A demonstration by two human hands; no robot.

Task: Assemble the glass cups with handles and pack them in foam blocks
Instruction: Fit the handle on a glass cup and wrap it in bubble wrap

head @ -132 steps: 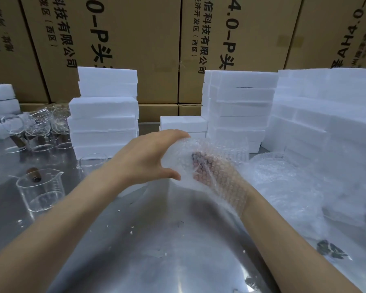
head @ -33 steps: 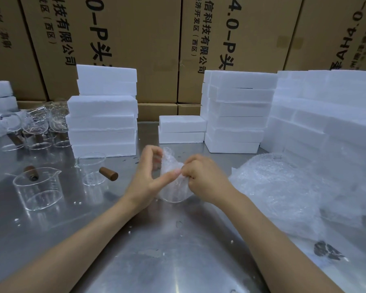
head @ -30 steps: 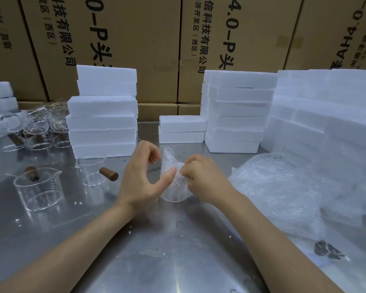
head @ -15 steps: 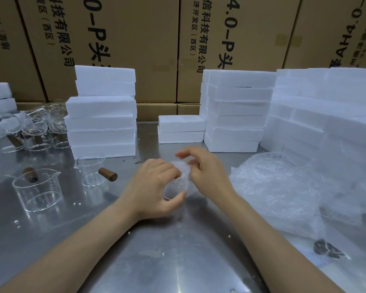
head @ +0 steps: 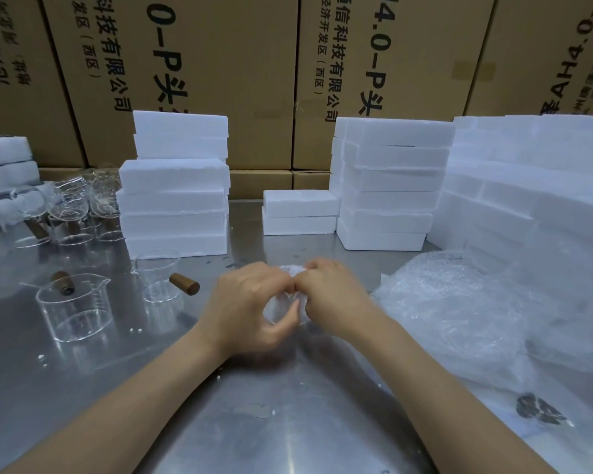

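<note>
Steel table (head: pixel 288 422), cardboard cartons behind. Left hand (head: pixel 250 309) and right hand (head: pixel 332 299) curl together round a bubble-wrapped glass cup (head: pixel 285 311) at centre. Beyond: handled glass cups (head: pixel 71 307) left, foam blocks (head: pixel 175 206) stacked behind.

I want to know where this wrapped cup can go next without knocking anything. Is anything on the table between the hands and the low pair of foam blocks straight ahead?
Nothing visible. The left hand and right hand hold the wrapped cup; only bare table lies before the foam blocks.
</note>
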